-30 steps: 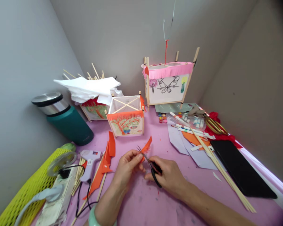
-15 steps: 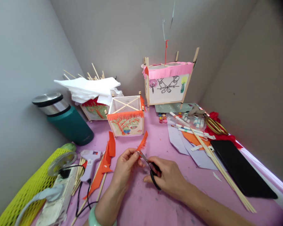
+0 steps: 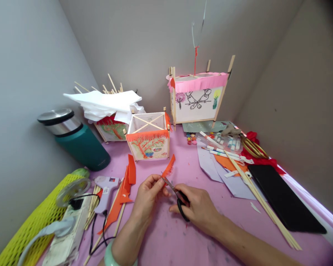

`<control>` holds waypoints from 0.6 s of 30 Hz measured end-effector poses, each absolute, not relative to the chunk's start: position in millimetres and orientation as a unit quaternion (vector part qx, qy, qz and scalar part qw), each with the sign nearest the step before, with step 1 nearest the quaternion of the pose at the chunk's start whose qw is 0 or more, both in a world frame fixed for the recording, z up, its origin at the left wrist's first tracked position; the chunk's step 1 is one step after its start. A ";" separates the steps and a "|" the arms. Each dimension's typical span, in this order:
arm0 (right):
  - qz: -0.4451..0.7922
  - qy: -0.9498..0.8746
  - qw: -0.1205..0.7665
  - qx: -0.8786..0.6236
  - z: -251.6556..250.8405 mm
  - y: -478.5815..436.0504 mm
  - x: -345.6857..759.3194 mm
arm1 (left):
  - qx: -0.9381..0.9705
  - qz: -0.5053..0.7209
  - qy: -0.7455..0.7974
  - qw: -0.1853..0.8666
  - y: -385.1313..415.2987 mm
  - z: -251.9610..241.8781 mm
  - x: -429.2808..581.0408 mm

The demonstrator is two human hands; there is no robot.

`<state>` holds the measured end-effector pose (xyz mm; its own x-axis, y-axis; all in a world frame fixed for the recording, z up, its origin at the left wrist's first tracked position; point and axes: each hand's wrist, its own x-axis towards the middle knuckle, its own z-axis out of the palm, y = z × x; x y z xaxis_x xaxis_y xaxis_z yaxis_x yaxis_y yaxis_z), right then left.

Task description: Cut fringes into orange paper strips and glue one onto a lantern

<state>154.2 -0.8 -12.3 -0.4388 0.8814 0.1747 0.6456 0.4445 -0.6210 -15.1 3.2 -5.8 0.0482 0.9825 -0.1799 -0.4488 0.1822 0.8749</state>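
Observation:
Near the front middle of the pink table, my left hand (image 3: pixel 149 195) pinches a fringed orange paper strip (image 3: pixel 170 167) between thumb and fingers. The strip's free end points up and to the right, its cut fringe along the right edge. My right hand (image 3: pixel 198 207) is closed round the black handles of a pair of scissors (image 3: pixel 180 203). The blades meet the strip's edge beside my left fingertips; their tips are partly hidden there. Just behind stands a small stick-framed lantern (image 3: pixel 148 144) with a painted tree and an orange fringe along its top.
On the left are a teal tumbler (image 3: pixel 81 147), a glue gun (image 3: pixel 104 190), a power strip (image 3: pixel 68 229) and orange paper scraps (image 3: pixel 119 207). A larger pink-fringed lantern (image 3: pixel 198 105) stands behind. Wooden sticks (image 3: pixel 262 203) and a black phone-like slab (image 3: pixel 283 197) lie right.
The free end of the orange strip has shifted slightly to the right. Both hands and the scissors stay in almost the same place.

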 end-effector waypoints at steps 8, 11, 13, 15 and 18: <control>0.240 -0.809 0.262 -0.468 -16.3 -0.1 154.0 | 0.313 0.548 0.420 0.652 2.8 -3.5 -14.3; 0.235 -0.811 0.261 -0.468 -15.6 -0.9 153.9 | 0.313 0.549 0.417 0.653 3.1 -4.2 -14.5; 0.232 -0.812 0.259 -0.470 -15.1 -1.1 153.8 | 0.310 0.550 0.415 0.655 3.1 -4.5 -14.5; 0.232 -0.812 0.258 -0.469 -14.6 -1.0 153.6 | 0.306 0.551 0.413 0.658 2.9 -4.4 -14.4; 0.233 -0.812 0.259 -0.468 -14.2 -0.3 153.2 | 0.303 0.553 0.409 0.659 2.5 -2.7 -13.9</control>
<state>153.2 -0.3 -14.2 -0.4279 0.8809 0.2023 0.6399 0.4533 -0.6205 -13.9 2.5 -2.7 0.0535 0.9776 -0.2034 -0.4813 0.2037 0.8526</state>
